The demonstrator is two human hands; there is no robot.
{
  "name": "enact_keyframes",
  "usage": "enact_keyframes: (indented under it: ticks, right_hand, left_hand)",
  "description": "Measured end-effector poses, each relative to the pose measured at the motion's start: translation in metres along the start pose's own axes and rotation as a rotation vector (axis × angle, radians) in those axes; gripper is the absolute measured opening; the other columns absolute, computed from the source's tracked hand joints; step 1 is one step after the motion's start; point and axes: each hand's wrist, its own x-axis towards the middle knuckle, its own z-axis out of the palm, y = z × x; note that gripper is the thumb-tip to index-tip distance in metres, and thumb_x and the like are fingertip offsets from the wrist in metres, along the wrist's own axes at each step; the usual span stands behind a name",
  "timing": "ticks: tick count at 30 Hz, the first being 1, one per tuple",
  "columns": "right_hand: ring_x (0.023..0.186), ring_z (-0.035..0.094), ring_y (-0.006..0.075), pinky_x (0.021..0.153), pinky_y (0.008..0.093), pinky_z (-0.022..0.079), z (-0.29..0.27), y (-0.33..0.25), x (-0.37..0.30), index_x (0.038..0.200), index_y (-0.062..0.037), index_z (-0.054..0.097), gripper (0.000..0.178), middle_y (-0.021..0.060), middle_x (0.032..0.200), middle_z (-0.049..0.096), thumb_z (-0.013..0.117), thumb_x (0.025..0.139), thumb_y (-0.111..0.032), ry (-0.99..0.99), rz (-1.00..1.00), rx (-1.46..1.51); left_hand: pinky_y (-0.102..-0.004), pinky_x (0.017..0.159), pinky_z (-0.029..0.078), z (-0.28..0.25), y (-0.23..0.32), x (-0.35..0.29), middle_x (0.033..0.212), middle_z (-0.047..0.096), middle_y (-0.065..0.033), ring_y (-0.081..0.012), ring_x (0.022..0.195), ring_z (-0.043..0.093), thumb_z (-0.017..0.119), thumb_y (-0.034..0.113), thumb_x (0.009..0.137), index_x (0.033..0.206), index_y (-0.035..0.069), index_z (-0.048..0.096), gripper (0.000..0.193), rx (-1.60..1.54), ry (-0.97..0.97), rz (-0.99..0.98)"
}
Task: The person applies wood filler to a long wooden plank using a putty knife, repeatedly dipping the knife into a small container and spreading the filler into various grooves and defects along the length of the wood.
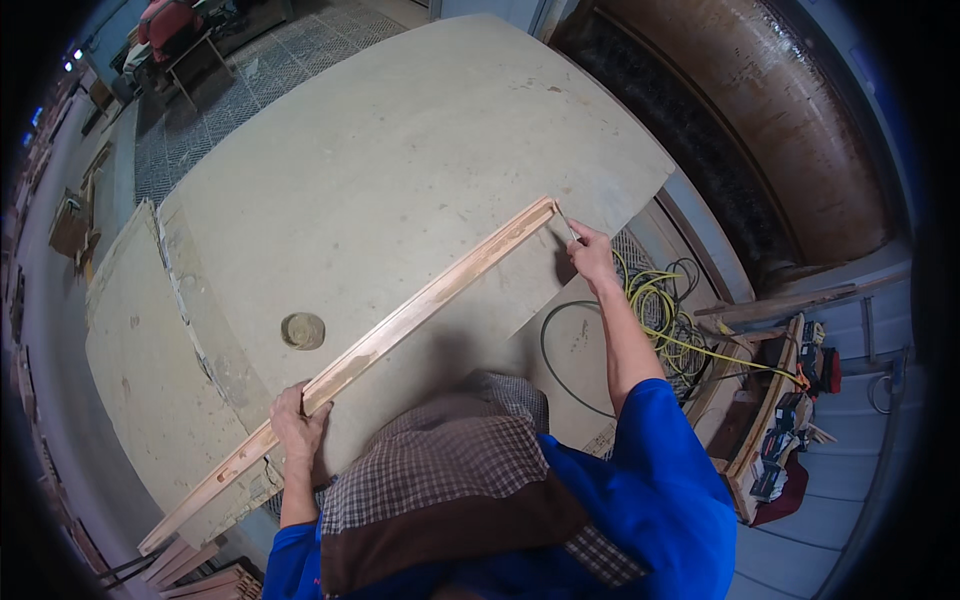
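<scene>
A long, grooved wooden strip (430,299) lies diagonally over the board-topped table (330,180), its near-left end sticking out past the edge. Brownish patches mark its pale face. My left hand (296,422) is wrapped round the strip at its lower-left part. At the far-right end, my right hand (594,257) is closed on a thin-bladed hand tool (571,228), whose tip is at the strip's end; the fingers cover most of its handle. Left of the strip sits a round, shallow tan lump or dish (303,331); its material cannot be made out.
Yellow and dark hoses (655,315) lie coiled beyond the table's right edge. A wooden rack (745,450) with small boxes stands at right. Behind is a large rusty metal drum or tank (740,110). Wood pieces (185,570) lie lower left. A person (168,28) sits far left.
</scene>
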Motion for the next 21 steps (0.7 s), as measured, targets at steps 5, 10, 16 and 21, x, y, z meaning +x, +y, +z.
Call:
enact_keyframes:
  ticks: [5,10,16,21]
  right_hand:
    - [0.069,0.058,0.0109,0.068,0.0279,0.049,-0.007,-0.005,0.019,0.129,-0.0103,0.063,0.046,0.0061,0.08,0.067,0.061,0.084,-0.004,-0.073,0.077,0.067]
    - [0.068,0.057,0.0112,0.069,0.0285,0.048,-0.007,-0.011,0.021,0.128,-0.0112,0.064,0.045,0.006,0.078,0.067,0.061,0.084,-0.004,-0.067,0.089,-0.02]
    - [0.092,0.068,0.0283,0.082,0.0376,0.052,-0.007,-0.018,0.009,0.128,-0.0259,0.063,0.043,0.0139,0.099,0.071,0.065,0.086,-0.015,0.031,-0.103,-0.507]
    - [0.09,0.067,0.0368,0.078,0.045,0.052,-0.005,-0.026,0.0,0.121,-0.0235,0.067,0.04,0.0187,0.097,0.069,0.06,0.085,-0.009,0.032,-0.274,-0.761]
  left_hand:
    - [-0.0412,0.087,0.043,-0.002,0.003,0.0,0.097,0.065,-0.01,-0.0316,0.094,0.06,0.085,0.018,0.06,0.108,0.011,0.066,0.053,0.006,0.002,-0.004]
    - [-0.0433,0.084,0.044,-0.002,0.001,0.002,0.097,0.065,-0.0115,-0.0345,0.094,0.059,0.084,0.019,0.061,0.107,0.008,0.065,0.051,0.004,-0.025,-0.002]
    - [-0.0417,0.088,0.043,-0.001,0.002,0.002,0.098,0.065,-0.0093,-0.0315,0.095,0.059,0.084,0.019,0.061,0.11,0.011,0.066,0.053,-0.01,-0.029,-0.022]
    - [-0.0416,0.089,0.043,-0.002,0.003,0.002,0.098,0.065,-0.0092,-0.0316,0.095,0.06,0.084,0.019,0.061,0.11,0.012,0.066,0.053,0.009,-0.038,-0.018]
